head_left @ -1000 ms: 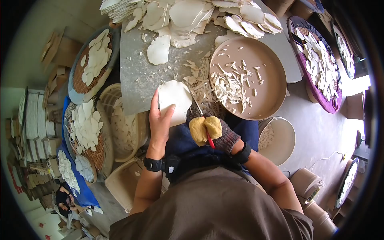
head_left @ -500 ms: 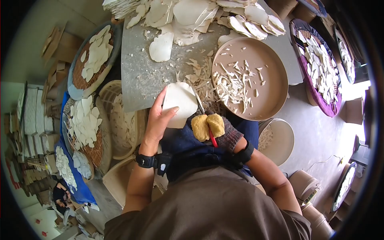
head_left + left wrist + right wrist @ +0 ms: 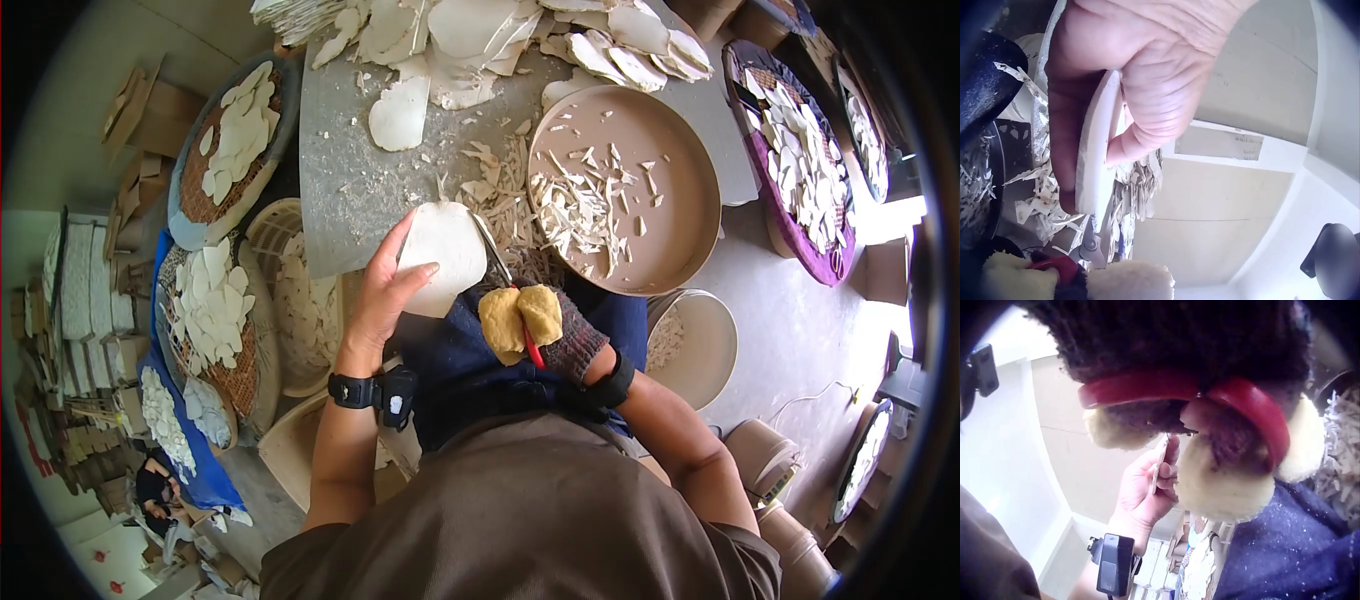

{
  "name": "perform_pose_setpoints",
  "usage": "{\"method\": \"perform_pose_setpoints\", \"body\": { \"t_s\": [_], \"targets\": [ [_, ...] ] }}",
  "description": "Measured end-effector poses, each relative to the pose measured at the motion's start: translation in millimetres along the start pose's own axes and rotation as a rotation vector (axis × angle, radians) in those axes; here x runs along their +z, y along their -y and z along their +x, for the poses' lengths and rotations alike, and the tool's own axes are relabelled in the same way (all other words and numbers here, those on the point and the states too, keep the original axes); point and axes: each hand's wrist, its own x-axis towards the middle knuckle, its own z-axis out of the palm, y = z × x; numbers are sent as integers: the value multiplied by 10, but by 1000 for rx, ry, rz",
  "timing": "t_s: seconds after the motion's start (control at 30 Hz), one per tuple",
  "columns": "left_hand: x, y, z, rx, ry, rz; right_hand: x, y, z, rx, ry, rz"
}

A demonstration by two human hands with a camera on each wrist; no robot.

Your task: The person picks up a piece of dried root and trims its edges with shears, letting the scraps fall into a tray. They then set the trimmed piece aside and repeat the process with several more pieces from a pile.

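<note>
A pale flat slab (image 3: 445,260) with rounded edges is pinched between thumb and fingers of my bare left hand (image 3: 385,290). In the left wrist view the slab (image 3: 1094,153) stands edge-on in the left hand (image 3: 1129,81). My gloved right hand (image 3: 568,335) grips red-handled scissors (image 3: 533,350), with yellow padding (image 3: 520,318) around the handles. Their metal blades (image 3: 492,250) lie along the slab's right edge. Through the right wrist view, the red handles (image 3: 1250,412) loop around the gloved fingers.
A round brown tray (image 3: 680,215) of pale strips lies right of the slab on the grey table (image 3: 345,215). More slabs (image 3: 480,35) are piled at the table's back. A bucket (image 3: 715,350) stands at right, baskets (image 3: 270,235) at left.
Since a second ago the slab has been turned and shifted slightly right. My left wrist has moved left, and the right hand with the scissors slightly right.
</note>
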Motion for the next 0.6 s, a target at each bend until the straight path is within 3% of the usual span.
{"method": "perform_pose_setpoints", "body": {
  "t_s": [0.13, 0.33, 0.43, 0.5, 0.53, 0.6],
  "targets": [
    [22, -32, -3, 8, 2, -24, -24, -6, -5, -119, 8, -228],
    [38, -115, -2, -30, 135, 47, -153, -192, 49, 78, 4, 10],
    [43, -185, -4, -32, 163, 131, -167, -59, 68, 17, 61, -155],
    [-44, -132, -41, -48, 63, 74, -147, -20, 71, -98, 26, -159],
    [-62, -118, -77, -63, -6, 0, -152, -20, 44, -21, 17, 7],
    [-36, -69, -139, -38, -160, -102, -115, -20, 37, -38, -3, 52]
  ]
}}
